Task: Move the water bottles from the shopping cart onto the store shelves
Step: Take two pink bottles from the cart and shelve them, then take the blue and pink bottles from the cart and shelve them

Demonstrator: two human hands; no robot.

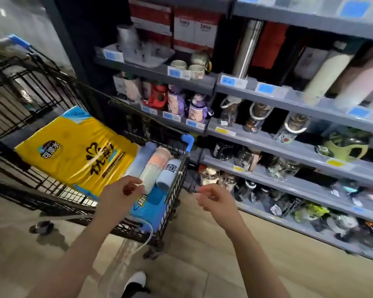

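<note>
Three water bottles lie side by side in the near right corner of the black wire shopping cart (177, 190): a pale blue one (143, 161), a peach and mint one (154, 168) and a light blue one with dark lettering (168, 174). My left hand (120, 195) hovers just above the near ends of the bottles, fingers loosely curled, holding nothing. My right hand (215, 200) is outside the cart, between its corner and the grey store shelves (289, 147), fingers half curled and empty.
A yellow pack of paper goods (73, 151) fills the cart's middle, over a blue pack (153, 207). The shelves hold several flasks, mugs and bottles on every tier. Tan floor lies below, with my shoe (136, 280) in view.
</note>
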